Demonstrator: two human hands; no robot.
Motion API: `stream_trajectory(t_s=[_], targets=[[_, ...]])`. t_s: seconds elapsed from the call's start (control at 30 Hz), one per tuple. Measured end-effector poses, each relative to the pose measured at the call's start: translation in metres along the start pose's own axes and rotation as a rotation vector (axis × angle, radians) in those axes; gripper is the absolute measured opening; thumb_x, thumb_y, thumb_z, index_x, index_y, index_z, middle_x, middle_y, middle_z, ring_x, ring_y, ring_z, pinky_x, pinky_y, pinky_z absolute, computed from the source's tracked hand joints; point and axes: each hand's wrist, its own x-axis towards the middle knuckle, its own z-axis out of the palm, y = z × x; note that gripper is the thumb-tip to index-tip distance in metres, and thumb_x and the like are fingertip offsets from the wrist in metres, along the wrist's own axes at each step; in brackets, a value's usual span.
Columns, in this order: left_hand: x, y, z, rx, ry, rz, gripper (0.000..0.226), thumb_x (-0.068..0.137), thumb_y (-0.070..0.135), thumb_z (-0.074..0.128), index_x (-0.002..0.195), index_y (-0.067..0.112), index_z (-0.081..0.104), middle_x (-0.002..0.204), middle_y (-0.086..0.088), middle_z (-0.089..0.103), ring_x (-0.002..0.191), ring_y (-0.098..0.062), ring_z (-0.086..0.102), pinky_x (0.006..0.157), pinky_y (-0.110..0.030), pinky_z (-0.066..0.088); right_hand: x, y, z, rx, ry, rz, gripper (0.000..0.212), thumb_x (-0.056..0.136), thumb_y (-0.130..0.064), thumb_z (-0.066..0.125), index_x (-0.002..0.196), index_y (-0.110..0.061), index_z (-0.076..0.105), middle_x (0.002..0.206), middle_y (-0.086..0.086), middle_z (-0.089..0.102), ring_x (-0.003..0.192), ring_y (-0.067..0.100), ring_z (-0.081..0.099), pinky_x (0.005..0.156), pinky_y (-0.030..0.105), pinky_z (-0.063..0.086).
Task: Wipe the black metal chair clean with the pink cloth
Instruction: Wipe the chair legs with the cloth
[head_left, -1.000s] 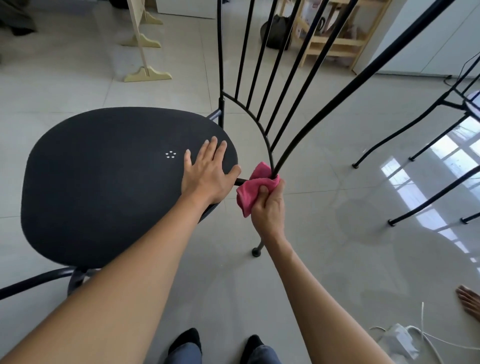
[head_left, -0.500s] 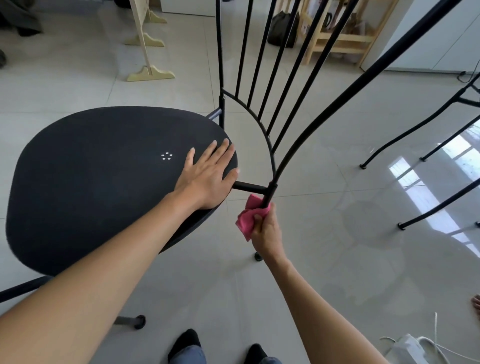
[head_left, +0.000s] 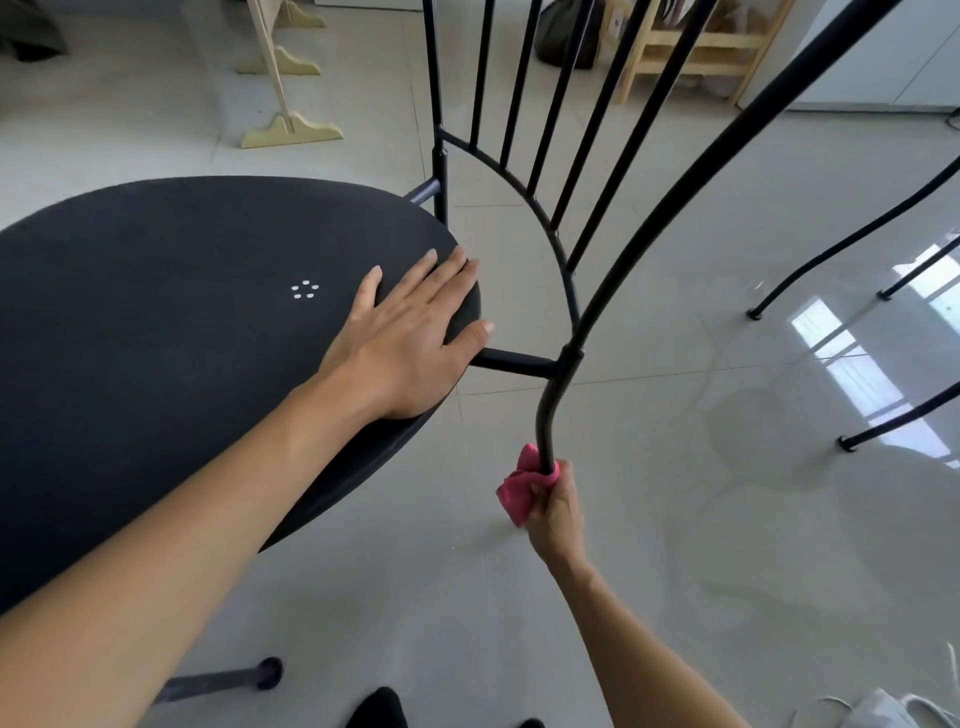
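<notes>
While the left hand (head_left: 400, 338) lies flat and open on the rear edge of the seat (head_left: 156, 338), fingers straight and thumb hooked just over the rim, the right hand (head_left: 553, 501) works low in the centre of the frame, its fingers curled tight round the pink cloth (head_left: 517, 488) and, through it, round the rear leg (head_left: 545, 415) of the black metal chair (head_left: 576, 249). That chair fills the left and centre of the frame, its slatted back rising to the upper right and its dark oval seat spreading to the left edge. The cloth is bunched against the leg below the joint where the short crossbar (head_left: 511, 361) meets the upright, and a loose corner of it hangs out to the left of the fist. By the look of it the step in hand is wiping down this 1 leg — the seat and back slats are not being touched by the cloth now. The next move likely calls for sliding the wrapped cloth further down toward the foot, which the hand hides, keeping the grip snug all the way round the tube — and the left palm would do well to hold the seat steady meanwhile. A 2nd chair's black legs (head_left: 852, 244) stand well apart at the right of the frame on the glossy tiled floor (head_left: 675, 519).
</notes>
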Motion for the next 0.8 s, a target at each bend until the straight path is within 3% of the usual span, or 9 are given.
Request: stream_trajectory(t_s=[0.1,0.23,0.27,0.37,0.43,0.5,0.67,0.8], targets=[[0.0,0.0,0.0,0.003,0.003,-0.002,0.061,0.096,0.052,0.018,0.151,0.031,0.001,0.158,0.018,-0.008,0.144,0.0,-0.012,0.118,-0.042,-0.009,0.002,0.013,0.002,0.093,-0.005,0.091,0.023,0.093,0.014,0.027,0.087,-0.002,0.043,0.071,0.006,0.045,0.059,0.019,0.041,0.048,0.023,0.036],[0.0,-0.001,0.001,-0.004,0.007,-0.001,0.062,0.096,0.053,0.019,0.151,0.031,0.002,0.158,0.018,-0.008,0.144,0.001,-0.011,0.119,-0.042,-0.009,0.008,0.017,-0.005,0.045,-0.072,0.212,0.036,0.082,0.028,0.026,0.092,-0.002,0.044,0.069,0.002,0.049,0.051,-0.006,0.055,0.047,0.005,0.039],[0.0,-0.001,0.001,-0.008,0.008,-0.001,0.062,0.096,0.053,0.019,0.151,0.031,0.002,0.158,0.018,-0.007,0.144,0.001,-0.011,0.119,-0.042,-0.009,0.01,0.021,-0.006,0.013,-0.083,0.233,0.039,0.08,0.027,0.025,0.094,-0.003,0.046,0.072,0.002,0.052,0.059,-0.003,0.059,0.051,0.006,0.043],[-0.001,-0.002,-0.001,-0.022,0.006,0.0,0.062,0.095,0.053,0.02,0.151,0.032,0.003,0.158,0.019,-0.007,0.144,0.002,-0.01,0.119,-0.042,-0.009,0.015,0.034,-0.004,0.013,-0.084,0.329,0.042,0.08,0.023,0.025,0.094,-0.006,0.052,0.083,0.011,0.059,0.08,0.024,0.063,0.062,0.022,0.054],[-0.001,-0.002,-0.001,-0.026,0.007,0.001,0.062,0.095,0.054,0.02,0.15,0.032,0.002,0.158,0.019,-0.007,0.144,0.002,-0.01,0.118,-0.041,-0.009,0.013,0.031,-0.008,-0.039,-0.074,0.344,0.039,0.086,0.017,0.035,0.092,-0.016,0.056,0.083,0.004,0.064,0.079,0.02,0.064,0.057,0.014,0.05],[-0.001,-0.003,-0.001,-0.027,0.009,0.002,0.062,0.095,0.054,0.019,0.15,0.032,0.002,0.158,0.019,-0.007,0.143,0.002,-0.01,0.118,-0.041,-0.009,0.01,0.021,-0.014,-0.122,-0.096,0.291,0.041,0.088,0.009,0.045,0.091,-0.029,0.059,0.085,-0.004,0.066,0.084,0.016,0.064,0.055,0.008,0.045],[-0.001,-0.002,-0.001,-0.028,0.018,-0.003,0.063,0.095,0.054,0.02,0.151,0.032,0.002,0.158,0.018,-0.006,0.144,0.002,-0.01,0.119,-0.042,-0.008,0.001,-0.023,-0.03,-0.139,-0.103,0.116,0.022,0.09,0.0,0.056,0.093,-0.02,0.064,0.083,-0.003,0.069,0.073,0.01,0.063,0.055,0.008,0.047],[-0.002,-0.001,-0.002,-0.021,0.017,-0.002,0.063,0.095,0.054,0.019,0.151,0.031,0.002,0.158,0.018,-0.007,0.144,0.001,-0.01,0.119,-0.042,-0.008,-0.002,-0.085,-0.044,-0.158,-0.125,-0.113,0.027,0.085,-0.011,0.068,0.094,-0.036,0.068,0.084,-0.022,0.074,0.086,-0.003,0.067,0.073,0.014,0.051]])
